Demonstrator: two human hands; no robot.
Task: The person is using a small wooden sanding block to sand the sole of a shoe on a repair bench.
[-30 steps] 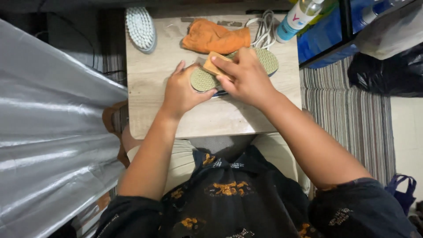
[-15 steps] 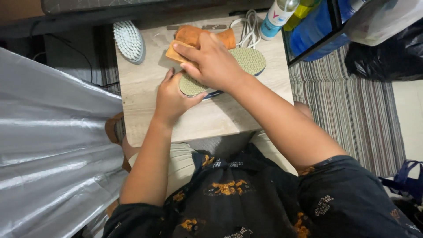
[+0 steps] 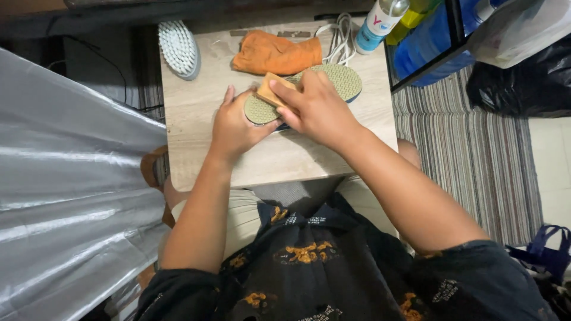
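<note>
I see a small wooden tabletop (image 3: 196, 119) whose near edge runs just above my lap, with bare wood open along the left side and near the front corner on the right. Its far edge is crowded: a white bristle brush (image 3: 178, 47) sits at the far left corner, an orange cloth (image 3: 276, 54) lies in the middle, a coil of white cord (image 3: 340, 35) is beside it, and a spray bottle (image 3: 379, 22) stands at the far right. To the left a sheet of grey plastic (image 3: 65, 196) hangs close against the tabletop's side; to the right a striped rug (image 3: 470, 148) covers the floor, with a blue container (image 3: 425, 41) and a black bag (image 3: 523, 77) beyond it. A green sole (image 3: 339, 80) lies flat across the middle of the tabletop, its heel end toward the left. My left hand (image 3: 235, 128) presses down on that left end, fingers spread, pinning it rather than closing around it. My right hand (image 3: 318, 110) is wrapped tight around a small wooden brush (image 3: 273, 92), which rests on the sole just right of my left fingers. The sole's far end pokes out beyond my right knuckles.
</note>
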